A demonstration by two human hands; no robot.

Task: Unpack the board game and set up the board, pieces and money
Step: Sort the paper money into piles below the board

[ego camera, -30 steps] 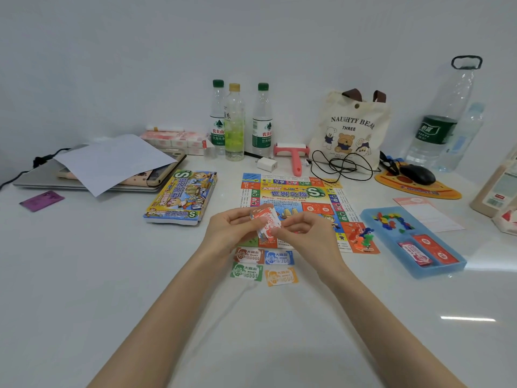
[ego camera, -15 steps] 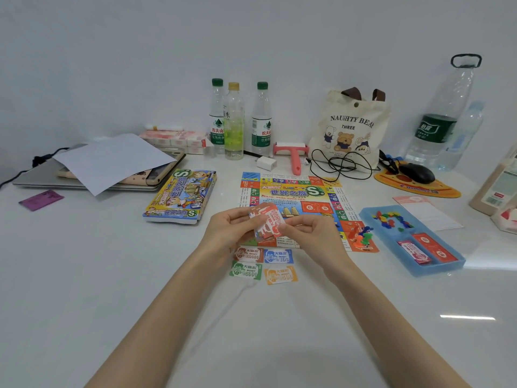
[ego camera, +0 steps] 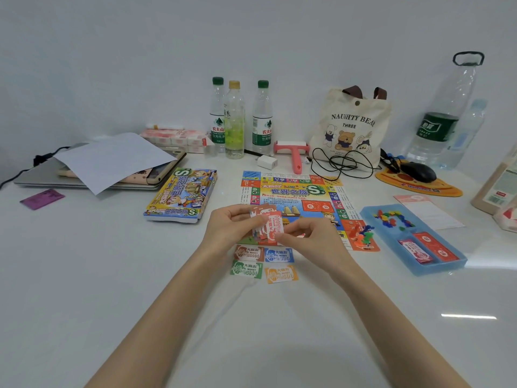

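While both hands work the money: the step in hand looks like sorting notes by colour. It is done just above the near edge of the printed paper game board [ego camera: 293, 191], which lies open toward the far edge of the white desk [ego camera: 112, 275].
Left hand [ego camera: 226, 228]: curled round a stack of red-and-white paper notes [ego camera: 268, 225], gripping it upright.
Right hand [ego camera: 305, 236]: thumb and fingers pinch the front note of that stack, apparently to peel it off.
Money laid out: four small piles of paper money [ego camera: 249, 252], brown, blue, green and orange, sit in a two-by-two block just before the board's near edge.
Next move: probably to lay the red notes as a fifth pile beside the block. The thin paper wants a flat, gentle release.
Left to do: small coloured plastic pieces [ego camera: 393, 218] and red card packs [ego camera: 435, 249] lie in the blue plastic tray [ego camera: 391, 239] toward the desk's right edge.
Money print: "MONEY"; the figures are blurred.
Board and yellow-and-blue game box [ego camera: 181, 196]: both read "世界之旅" beside a green "S".
Cream canvas tote bag [ego camera: 352, 121]: "NAUGHTY BEAR THREE".
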